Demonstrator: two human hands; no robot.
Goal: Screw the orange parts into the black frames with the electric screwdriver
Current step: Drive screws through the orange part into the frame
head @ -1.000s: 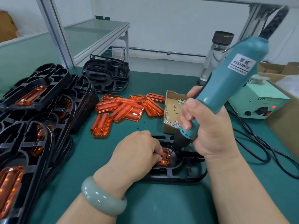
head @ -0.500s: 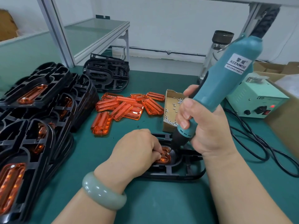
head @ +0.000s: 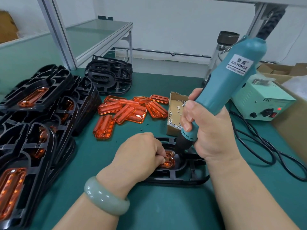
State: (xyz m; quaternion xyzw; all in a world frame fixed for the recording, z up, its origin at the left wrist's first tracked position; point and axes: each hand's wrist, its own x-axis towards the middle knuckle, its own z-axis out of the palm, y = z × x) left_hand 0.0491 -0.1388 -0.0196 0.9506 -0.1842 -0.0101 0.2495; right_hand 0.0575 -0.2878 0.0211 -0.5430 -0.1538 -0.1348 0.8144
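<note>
A black frame lies flat on the green mat in front of me. An orange part sits in its opening, mostly hidden under my left hand, whose curled fingers pinch it down. My right hand grips the teal electric screwdriver, tilted up to the right. Its black nose meets the orange part's right end, where a small screw head shows.
Loose orange parts lie in a pile behind the frame. A cardboard box of screws stands beside them. Stacked black frames fill the left side, more frames sit at the back. A green power supply and black cables are right.
The screwdriver has leaned a little more upright and shifted slightly left. My left hand stays on the orange part in the frame.
</note>
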